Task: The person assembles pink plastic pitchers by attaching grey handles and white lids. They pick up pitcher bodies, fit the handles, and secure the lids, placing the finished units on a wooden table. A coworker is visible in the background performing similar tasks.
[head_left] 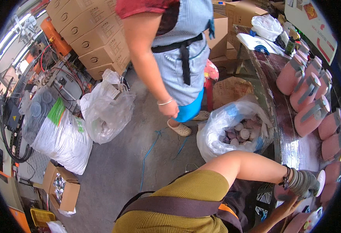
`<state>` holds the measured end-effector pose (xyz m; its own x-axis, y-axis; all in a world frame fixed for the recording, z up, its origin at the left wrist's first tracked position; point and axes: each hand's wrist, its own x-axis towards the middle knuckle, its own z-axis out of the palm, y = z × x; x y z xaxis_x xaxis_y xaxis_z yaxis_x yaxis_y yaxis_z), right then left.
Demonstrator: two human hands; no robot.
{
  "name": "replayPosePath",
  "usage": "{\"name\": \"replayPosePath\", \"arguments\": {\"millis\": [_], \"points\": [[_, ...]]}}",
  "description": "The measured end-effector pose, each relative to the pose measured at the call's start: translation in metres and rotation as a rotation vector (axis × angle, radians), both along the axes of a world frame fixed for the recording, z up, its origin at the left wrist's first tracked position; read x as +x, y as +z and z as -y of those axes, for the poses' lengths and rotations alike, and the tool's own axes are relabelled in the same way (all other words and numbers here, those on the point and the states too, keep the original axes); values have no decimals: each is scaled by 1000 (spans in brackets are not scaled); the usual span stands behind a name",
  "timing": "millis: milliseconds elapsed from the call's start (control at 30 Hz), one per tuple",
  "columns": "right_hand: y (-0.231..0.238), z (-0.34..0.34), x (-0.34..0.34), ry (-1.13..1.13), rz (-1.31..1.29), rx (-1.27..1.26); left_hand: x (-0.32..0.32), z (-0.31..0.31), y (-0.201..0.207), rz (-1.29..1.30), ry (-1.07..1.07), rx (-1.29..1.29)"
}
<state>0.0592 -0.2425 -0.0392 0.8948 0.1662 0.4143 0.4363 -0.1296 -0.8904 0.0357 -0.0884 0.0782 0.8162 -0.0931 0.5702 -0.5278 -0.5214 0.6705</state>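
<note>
Gloved left hand (304, 182) on white lid (320, 178), three upright pink jugs (306, 93)

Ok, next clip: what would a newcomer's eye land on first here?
Probably the row of pink jugs with grey lids along the dark bench on the right. Then the co-worker's striped apron at top centre, and the gloved left hand on a pink piece at lower right.

L hand (304, 182) gloved, fingers curled; R hand (285, 211) bare, reaching up beneath it.
</note>
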Motion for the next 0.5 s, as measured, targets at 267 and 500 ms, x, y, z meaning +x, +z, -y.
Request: {"name": "replayPosePath", "arguments": {"millis": [267,500], "points": [[65,-9,-27,-62,67,234,5,-71,-13,68,71,-718],[70,-12,-16,-74,113,247,-16,-55,-57,-408,-242,-288]]}}
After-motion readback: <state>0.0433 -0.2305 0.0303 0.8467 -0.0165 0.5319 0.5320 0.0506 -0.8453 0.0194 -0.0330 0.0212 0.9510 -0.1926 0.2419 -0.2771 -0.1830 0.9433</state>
